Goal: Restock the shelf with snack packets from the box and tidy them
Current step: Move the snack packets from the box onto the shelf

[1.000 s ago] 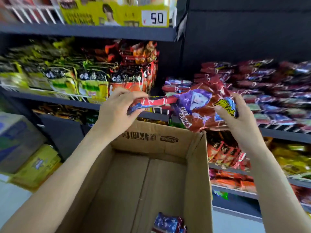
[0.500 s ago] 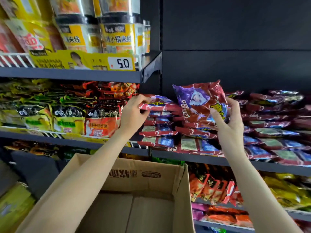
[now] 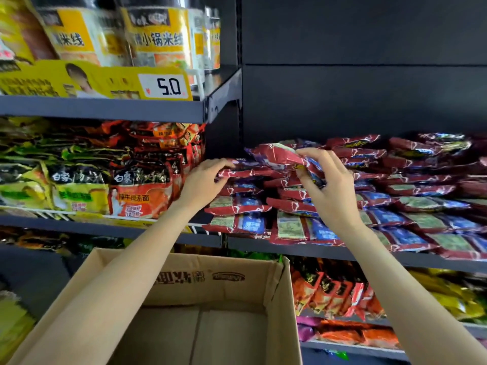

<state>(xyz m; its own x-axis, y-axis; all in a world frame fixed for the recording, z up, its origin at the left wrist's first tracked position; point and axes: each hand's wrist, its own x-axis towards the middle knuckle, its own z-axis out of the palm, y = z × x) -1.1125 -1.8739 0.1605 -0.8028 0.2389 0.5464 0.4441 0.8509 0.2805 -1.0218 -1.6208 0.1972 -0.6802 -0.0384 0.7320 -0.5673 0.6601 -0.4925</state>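
Right hand pinches a red snack packet, long axis left-right, atop the shelf stacks at its ten o'clock. Left hand grips a stacked packet beside it, at nine o'clock.

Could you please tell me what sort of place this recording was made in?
Most likely a small grocery or convenience store: dark metal shelves stacked with red snack packets, a handwritten 5.0 price tag, and an open cardboard box for restocking.
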